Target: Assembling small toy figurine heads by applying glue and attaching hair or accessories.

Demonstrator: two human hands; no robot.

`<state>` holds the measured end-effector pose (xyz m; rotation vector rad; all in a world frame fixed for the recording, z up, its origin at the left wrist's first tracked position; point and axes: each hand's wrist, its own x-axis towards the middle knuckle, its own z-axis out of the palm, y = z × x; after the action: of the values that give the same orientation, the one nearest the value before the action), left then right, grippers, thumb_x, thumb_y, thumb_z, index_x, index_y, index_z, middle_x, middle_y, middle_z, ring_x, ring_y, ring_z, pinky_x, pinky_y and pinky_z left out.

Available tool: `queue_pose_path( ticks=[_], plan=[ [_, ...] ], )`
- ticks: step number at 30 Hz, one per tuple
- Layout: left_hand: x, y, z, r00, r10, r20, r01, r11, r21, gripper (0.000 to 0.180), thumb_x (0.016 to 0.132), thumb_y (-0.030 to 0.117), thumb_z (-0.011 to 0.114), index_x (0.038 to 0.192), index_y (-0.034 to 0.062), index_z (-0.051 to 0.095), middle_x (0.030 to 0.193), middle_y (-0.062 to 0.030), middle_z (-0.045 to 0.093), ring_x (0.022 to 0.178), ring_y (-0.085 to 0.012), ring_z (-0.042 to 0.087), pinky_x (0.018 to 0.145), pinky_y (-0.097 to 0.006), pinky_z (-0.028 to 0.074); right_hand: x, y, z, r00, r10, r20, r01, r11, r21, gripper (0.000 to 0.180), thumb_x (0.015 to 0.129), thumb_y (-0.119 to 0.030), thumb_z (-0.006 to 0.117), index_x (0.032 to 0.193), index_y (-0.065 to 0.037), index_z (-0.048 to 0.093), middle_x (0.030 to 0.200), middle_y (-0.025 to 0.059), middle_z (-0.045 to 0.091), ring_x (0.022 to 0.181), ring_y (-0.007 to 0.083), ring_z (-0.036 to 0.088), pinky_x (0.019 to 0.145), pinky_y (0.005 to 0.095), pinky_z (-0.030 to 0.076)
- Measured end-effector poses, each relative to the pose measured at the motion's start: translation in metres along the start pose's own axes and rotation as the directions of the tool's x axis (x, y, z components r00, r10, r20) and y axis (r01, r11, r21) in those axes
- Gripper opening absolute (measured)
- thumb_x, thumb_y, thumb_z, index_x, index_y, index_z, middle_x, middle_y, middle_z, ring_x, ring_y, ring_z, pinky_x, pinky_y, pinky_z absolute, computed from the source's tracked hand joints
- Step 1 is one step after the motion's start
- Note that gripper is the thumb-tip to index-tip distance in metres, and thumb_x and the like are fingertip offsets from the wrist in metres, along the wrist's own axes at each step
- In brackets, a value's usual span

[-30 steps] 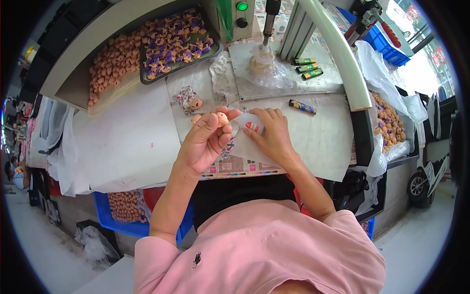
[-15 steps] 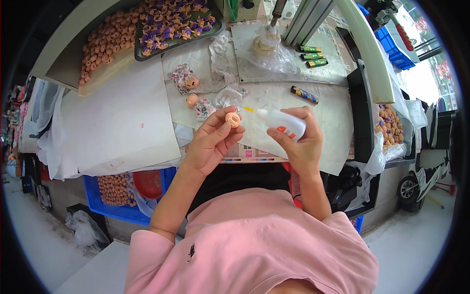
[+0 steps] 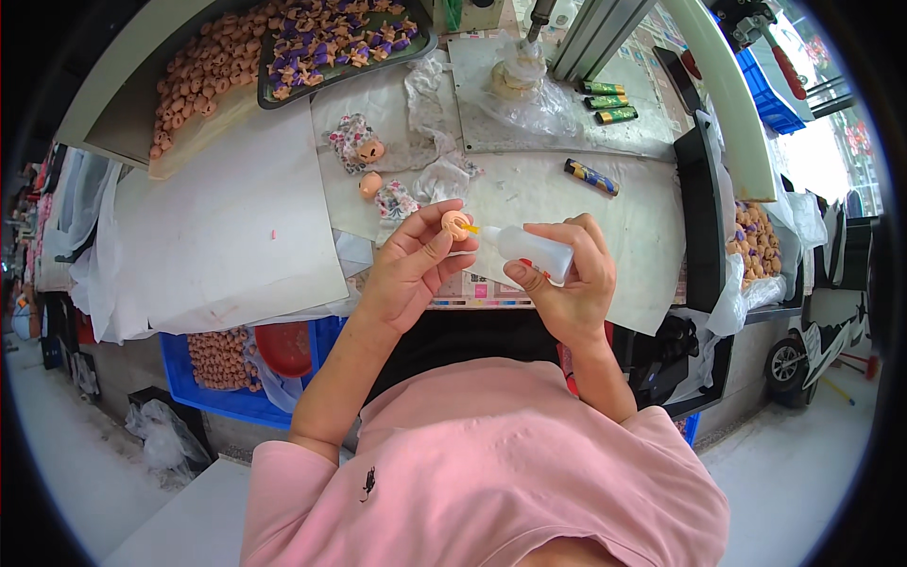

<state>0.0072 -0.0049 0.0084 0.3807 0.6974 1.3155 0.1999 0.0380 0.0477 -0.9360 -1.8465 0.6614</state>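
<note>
Pinched between the fingers of my left hand (image 3: 406, 265) is a small peach-coloured doll head (image 3: 453, 223), its round opening turned toward the right. My right hand (image 3: 578, 283) is wrapped round a white squeeze glue bottle (image 3: 537, 253), tilted on its side. The bottle's thin yellow nozzle (image 3: 472, 229) reaches the opening of the head; how far inside the tip sits I cannot tell. Beyond my left hand, another doll head (image 3: 369, 185) lies on the table, near floral cloth pieces (image 3: 395, 200) and a further head (image 3: 371, 150).
At the far left, a dark tray (image 3: 350, 83) holds small peach-and-purple parts beside a heap of doll heads (image 3: 203, 94). A press base plate (image 3: 472, 123) stands at the back, with several cylinders (image 3: 605, 102) on it. A blue bin (image 3: 179, 378) sits below the table's left side.
The glue bottle has moved left and turned more level, bringing its yellow nozzle from apart to the doll head's opening. The head has shifted slightly right and up.
</note>
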Motion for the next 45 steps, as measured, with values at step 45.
queue_pose_path(
  ticks=[45],
  plan=[
    [0.005, -0.009, 0.004, 0.999, 0.051, -0.018, -0.051, 0.999, 0.01, 0.032, 0.091, 0.001, 0.057, 0.123, 0.0055, 0.053, 0.12, -0.0072, 0.056, 0.105, -0.0176, 0.059, 0.095, -0.03, 0.05, -0.007, 0.0, -0.019, 0.999, 0.051, 0.008, -0.05, 0.999, -0.014, 0.036, 0.068, -0.021, 0.085, 0.093, -0.003, 0.067, 0.079, 0.0043, 0.057, 0.067, 0.0143, 0.056, 0.057, 0.0256, 0.042]
  ],
)
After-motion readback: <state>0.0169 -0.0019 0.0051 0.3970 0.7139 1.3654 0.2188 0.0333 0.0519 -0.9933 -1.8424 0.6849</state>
